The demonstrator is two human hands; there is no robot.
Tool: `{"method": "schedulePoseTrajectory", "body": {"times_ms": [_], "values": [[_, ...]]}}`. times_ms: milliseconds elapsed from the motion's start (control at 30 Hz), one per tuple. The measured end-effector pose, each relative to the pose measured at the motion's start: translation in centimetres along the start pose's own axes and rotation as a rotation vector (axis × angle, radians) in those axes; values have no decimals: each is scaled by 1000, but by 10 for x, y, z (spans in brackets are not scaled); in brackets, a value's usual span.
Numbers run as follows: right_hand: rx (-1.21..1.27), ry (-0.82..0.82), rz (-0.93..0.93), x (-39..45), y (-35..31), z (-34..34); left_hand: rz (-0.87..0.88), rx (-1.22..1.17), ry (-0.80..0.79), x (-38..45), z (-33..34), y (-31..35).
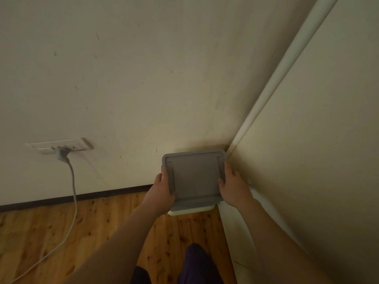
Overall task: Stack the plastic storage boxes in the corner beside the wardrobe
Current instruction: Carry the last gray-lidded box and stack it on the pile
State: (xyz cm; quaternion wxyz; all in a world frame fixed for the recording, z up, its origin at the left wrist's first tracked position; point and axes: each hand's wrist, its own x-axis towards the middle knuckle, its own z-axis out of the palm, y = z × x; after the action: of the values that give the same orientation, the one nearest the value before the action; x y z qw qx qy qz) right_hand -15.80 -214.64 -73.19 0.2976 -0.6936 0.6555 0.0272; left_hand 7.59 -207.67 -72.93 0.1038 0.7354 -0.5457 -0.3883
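A grey-lidded plastic storage box [194, 177] sits in the corner where the wall meets the pale wardrobe side [307, 160]. Under its near edge a lighter, whitish box rim [190, 211] shows, so the grey box lies on top of another. My left hand [162, 189] grips the box's left edge, fingers curled over the lid. On the opposite edge my right hand [233, 185] holds it, thumb on the lid. The box walls below the lid are hidden.
A wall socket plate [61, 145] carries a grey plug [61, 155], and its white cable [71, 201] hangs down and trails across the wooden floor [102, 222] to the left. A dark skirting board [71, 198] runs along the wall. My legs [196, 263] stand near the boxes.
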Motion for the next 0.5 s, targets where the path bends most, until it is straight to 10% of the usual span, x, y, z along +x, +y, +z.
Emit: {"method": "schedulePoseTrajectory", "body": {"times_ms": [500], "values": [[80, 30, 19, -14, -7, -21, -36, -105, 89, -8, -24, 30]]}}
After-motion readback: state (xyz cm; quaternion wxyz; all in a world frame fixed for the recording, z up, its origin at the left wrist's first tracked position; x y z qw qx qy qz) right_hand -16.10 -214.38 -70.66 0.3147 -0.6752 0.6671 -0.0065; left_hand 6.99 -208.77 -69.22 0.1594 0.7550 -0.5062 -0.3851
